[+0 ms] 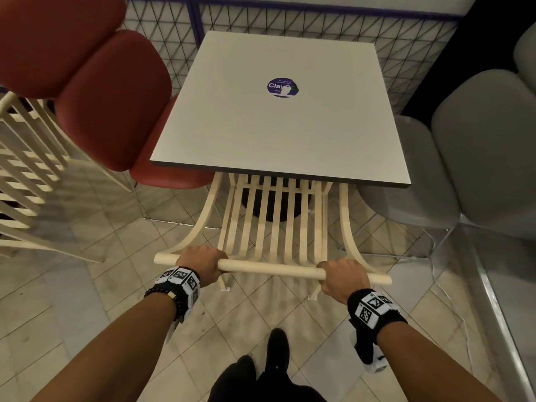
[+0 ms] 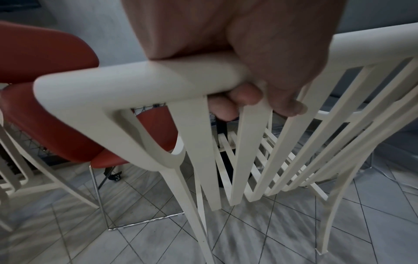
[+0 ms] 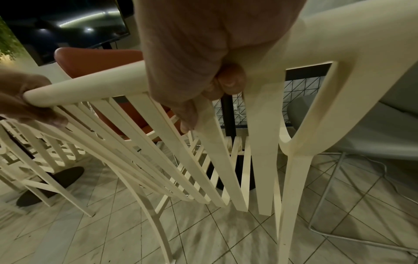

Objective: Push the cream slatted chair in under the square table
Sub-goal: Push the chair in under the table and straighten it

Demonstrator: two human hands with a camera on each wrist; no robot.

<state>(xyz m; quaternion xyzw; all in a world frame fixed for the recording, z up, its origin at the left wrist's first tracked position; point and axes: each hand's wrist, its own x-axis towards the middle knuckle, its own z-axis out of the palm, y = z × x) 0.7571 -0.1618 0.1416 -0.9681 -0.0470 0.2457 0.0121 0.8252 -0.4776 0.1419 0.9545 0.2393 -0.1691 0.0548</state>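
Both hands clenched on the top rail (image 1: 269, 266) of the cream slatted chair (image 1: 272, 224). Left hand (image 1: 203, 264) grips near the rail's left end, right hand (image 1: 343, 275) toward the right end; wrist views show fingers (image 2: 235, 101) curled under the rail and thumbs round the near side.

Chair posn: near side of the square table (image 1: 278, 111), front of seat already under the near table edge, backrest and rear legs out on the tiled floor (image 1: 116, 300), approx centred on the table's black pedestal base (image 1: 272, 204).

Handling, my judgement: rigid frame, thin slats, prob. light to moderate wt; smooth painted rail, round section, could twist in the grip. The rail is the right hold; slats look too slender to push on. Two spaced hands give yaw control.

Orientation: seat faces far, toward the table; backrest leans near. Top rail runs left-right, slats run near-far.

Red chair (image 1: 116, 94) sits left, grey chair (image 1: 464, 158) right, both close to the path; I'd push straight.
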